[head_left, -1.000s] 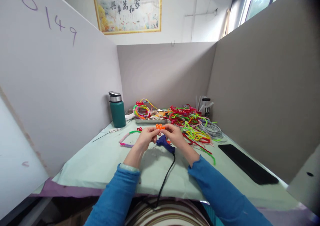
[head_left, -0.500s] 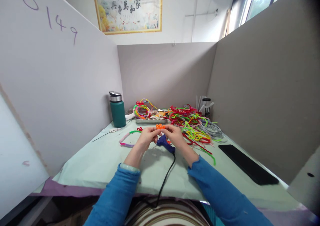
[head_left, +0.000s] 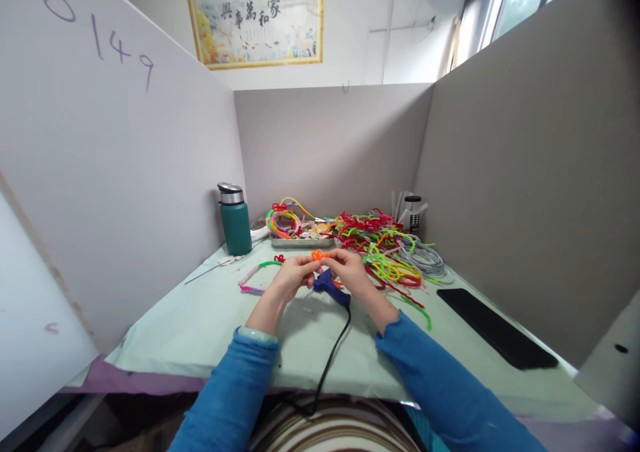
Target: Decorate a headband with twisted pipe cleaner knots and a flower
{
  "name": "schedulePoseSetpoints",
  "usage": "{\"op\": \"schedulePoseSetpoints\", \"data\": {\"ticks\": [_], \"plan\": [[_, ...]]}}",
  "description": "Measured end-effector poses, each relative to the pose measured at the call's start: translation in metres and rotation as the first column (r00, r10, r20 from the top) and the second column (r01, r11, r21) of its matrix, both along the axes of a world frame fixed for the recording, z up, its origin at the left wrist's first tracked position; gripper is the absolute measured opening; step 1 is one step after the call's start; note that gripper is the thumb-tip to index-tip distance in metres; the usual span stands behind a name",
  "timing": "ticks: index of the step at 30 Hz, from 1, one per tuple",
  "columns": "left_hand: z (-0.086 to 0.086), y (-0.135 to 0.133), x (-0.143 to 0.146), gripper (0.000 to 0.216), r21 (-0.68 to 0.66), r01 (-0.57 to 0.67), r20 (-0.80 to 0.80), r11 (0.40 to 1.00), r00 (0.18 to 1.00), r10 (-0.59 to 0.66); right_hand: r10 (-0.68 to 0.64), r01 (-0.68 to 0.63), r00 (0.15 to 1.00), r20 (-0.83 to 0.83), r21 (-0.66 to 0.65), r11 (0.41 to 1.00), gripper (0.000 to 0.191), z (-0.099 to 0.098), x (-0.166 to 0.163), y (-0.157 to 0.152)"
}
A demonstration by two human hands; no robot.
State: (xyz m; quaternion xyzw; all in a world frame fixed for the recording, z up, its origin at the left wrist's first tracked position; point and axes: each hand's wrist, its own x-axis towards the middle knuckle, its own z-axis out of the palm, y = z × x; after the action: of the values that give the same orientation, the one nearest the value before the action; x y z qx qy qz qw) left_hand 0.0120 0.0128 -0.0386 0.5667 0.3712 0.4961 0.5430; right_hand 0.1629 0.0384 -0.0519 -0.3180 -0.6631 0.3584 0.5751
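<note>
Both forearms in blue sleeves reach forward from the near edge of the worktop (head_left: 200,332) and angle inward, so the hands meet over its middle, raised a little above the surface. The left hand (head_left: 293,277) has its fingers curled and its grip pinched on the left end of a small orange pipe cleaner (head_left: 320,255), bent into little loops; a pale bangle (head_left: 257,335) sits at that wrist. The right hand (head_left: 353,272) mirrors it, wrist bent, its grip closed on the right end of the same piece, thumb and forefinger tips on top. The orange piece sits between the two sets of fingertips, above a blue glue gun (head_left: 331,287) that lies on the worktop just beneath the hands, its black cord (head_left: 330,359) trailing back toward the person. Beyond the hands lie a pile of coloured pipe cleaners (head_left: 385,245) and a metal tray (head_left: 300,241); a green flask (head_left: 234,220) stands upright to the left, and a black pad (head_left: 495,335) lies to the right
</note>
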Motion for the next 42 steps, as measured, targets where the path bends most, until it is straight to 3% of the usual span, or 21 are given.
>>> {"op": "schedulePoseSetpoints", "data": {"ticks": [5,9,13,16,19,21,26,28,31,34,36,39,42], "plan": [[-0.001,0.002,0.003,0.033,-0.007,-0.089,-0.015,0.996,0.996,0.089,-0.067,0.063,0.997,0.031,0.13,0.989,0.029,0.0,0.0,0.001],[-0.001,0.004,0.002,0.032,-0.035,-0.138,0.042,0.99,0.989,0.139,-0.245,0.201,0.965,0.095,0.333,0.921,0.019,0.001,0.002,-0.004],[-0.001,0.004,0.002,0.031,-0.019,-0.116,0.078,0.993,0.99,0.117,-0.292,0.175,0.939,0.184,0.477,0.862,0.013,0.0,-0.001,-0.01],[-0.002,0.004,0.002,0.03,-0.013,-0.103,0.064,0.995,0.993,0.104,-0.336,0.197,0.922,0.194,0.512,0.836,0.015,-0.002,-0.002,-0.01],[-0.004,0.006,0.001,0.029,-0.006,-0.085,0.082,0.996,0.993,0.085,-0.384,0.254,0.906,0.177,0.499,0.829,0.023,-0.002,-0.001,-0.01],[-0.005,0.008,0.0,0.029,-0.024,-0.097,0.13,0.995,0.987,0.099,-0.394,0.261,0.902,0.179,0.502,0.825,0.017,-0.002,-0.002,-0.011],[-0.004,0.007,0.002,0.028,-0.025,-0.065,0.3,0.998,0.951,0.069,-0.288,0.161,0.932,0.219,0.463,0.872,0.015,-0.004,-0.011,-0.015],[-0.002,0.005,0.004,0.027,0.028,-0.045,0.346,0.999,0.938,0.033,-0.185,0.111,0.966,0.179,0.358,0.927,0.015,-0.006,-0.016,-0.015],[-0.001,0.003,0.006,0.025,0.066,-0.042,0.356,0.997,0.934,0.016,0.043,-0.05,0.996,0.077,0.081,0.995,0.018,-0.008,-0.024,-0.014],[-0.002,0.004,0.006,0.027,0.054,0.003,0.31,0.999,0.951,-0.02,0.237,-0.24,0.971,-0.041,-0.153,0.959,0.022,-0.008,-0.028,-0.014],[-0.003,0.005,0.006,0.028,0.047,0.016,0.286,0.999,0.958,-0.029,0.286,-0.301,0.953,-0.098,-0.211,0.93,0.024,-0.008,-0.029,-0.015],[-0.005,0.007,0.005,0.027,0.06,-0.048,0.261,0.997,0.965,0.03,0.217,-0.225,0.974,-0.061,-0.187,0.956,0.026,-0.011,-0.03,-0.014],[-0.005,0.008,0.006,0.024,0.087,-0.124,0.195,0.988,0.975,0.105,0.022,-0.022,0.991,0.131,-0.005,1.0,0.026,-0.014,-0.028,-0.012]]}}
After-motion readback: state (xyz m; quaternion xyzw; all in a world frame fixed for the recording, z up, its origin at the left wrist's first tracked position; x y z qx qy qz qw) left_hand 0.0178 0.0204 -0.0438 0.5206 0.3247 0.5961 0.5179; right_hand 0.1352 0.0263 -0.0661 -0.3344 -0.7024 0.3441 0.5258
